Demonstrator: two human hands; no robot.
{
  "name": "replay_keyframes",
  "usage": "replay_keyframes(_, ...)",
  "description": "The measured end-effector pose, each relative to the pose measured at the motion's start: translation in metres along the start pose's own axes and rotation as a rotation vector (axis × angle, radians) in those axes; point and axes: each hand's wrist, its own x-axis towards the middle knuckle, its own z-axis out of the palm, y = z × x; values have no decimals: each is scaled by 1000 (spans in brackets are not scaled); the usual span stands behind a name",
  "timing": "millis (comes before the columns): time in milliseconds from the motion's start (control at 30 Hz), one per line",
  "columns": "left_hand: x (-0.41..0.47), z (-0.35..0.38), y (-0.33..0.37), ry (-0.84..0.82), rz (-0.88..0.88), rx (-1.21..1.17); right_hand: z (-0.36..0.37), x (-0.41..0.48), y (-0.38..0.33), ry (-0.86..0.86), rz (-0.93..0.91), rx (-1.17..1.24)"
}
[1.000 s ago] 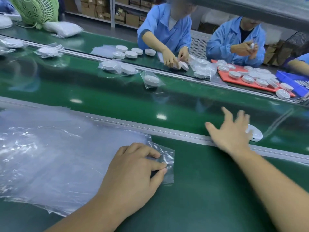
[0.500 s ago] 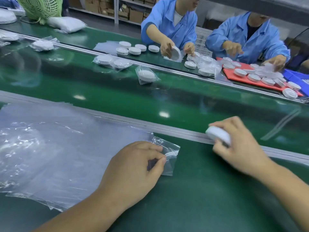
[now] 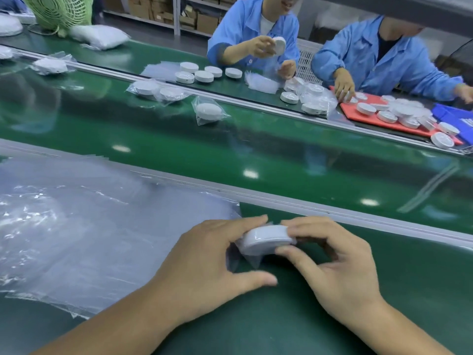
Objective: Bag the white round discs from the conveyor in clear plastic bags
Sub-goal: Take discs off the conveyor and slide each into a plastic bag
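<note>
One white round disc [image 3: 266, 238], right hand [image 3: 340, 267] grip curled round it, left hand [image 3: 204, 265] grip holding clear bag [image 3: 245, 260] against it, table [image 3: 294, 324] near edge.

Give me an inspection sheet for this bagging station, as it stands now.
Surface: green bench in front; glossy conveyor behind it.
Job's things: white disc held at the mouth of a clear bag; bag stack at left.
Clutter: bagged discs on the conveyor.
Hands: left hand holds the clear bag; right hand grips the white disc.
Cables: nothing seen.
Surroundings: two workers in blue coats, red tray of discs, green fan, cartons on shelves.
</note>
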Motion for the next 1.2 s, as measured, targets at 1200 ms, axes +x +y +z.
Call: replay_keyframes(1200,-2,-1,5,240,48,40,18,6,-13,-39,315,194)
